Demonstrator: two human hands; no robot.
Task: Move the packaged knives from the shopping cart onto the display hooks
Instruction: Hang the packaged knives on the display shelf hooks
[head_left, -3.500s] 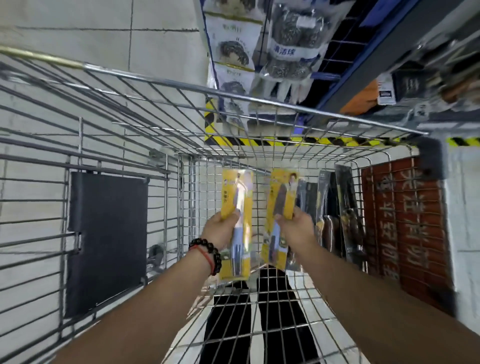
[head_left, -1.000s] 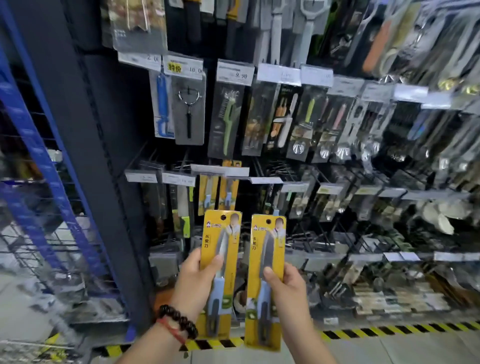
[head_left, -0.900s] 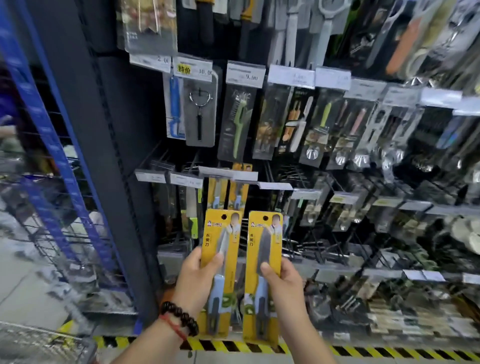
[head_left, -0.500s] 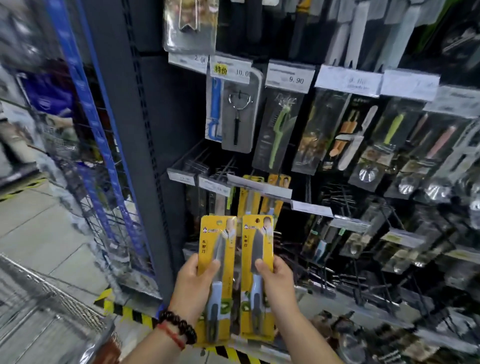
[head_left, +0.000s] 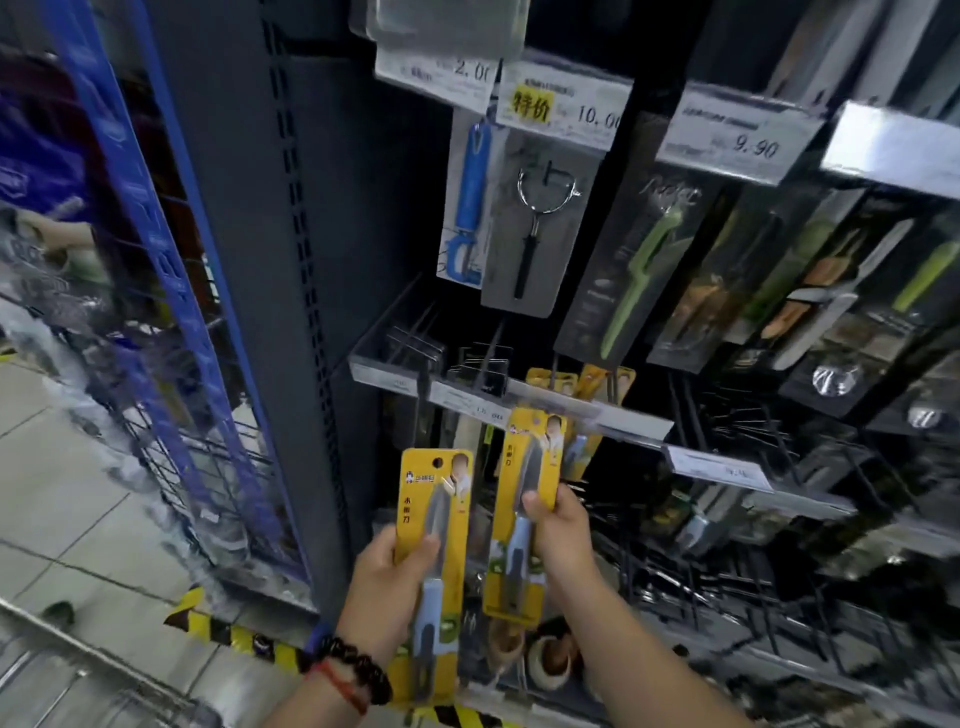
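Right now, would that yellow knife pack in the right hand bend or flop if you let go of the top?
Probably not much: the yellow knife pack stands straight above the right hand, so the card seems stiff. It looks thin, likely light.

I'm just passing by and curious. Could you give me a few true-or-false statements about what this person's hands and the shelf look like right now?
1. Each hand holds a yellow knife pack. True: left hand holds the left pack, right hand holds the right pack.
2. The right pack is held lower than the left pack. False: it is higher.
3. The left wrist wears a dark bead bracelet. True.
4. The yellow-marked price tag reads 2.00. False: it reads 10.0-something.
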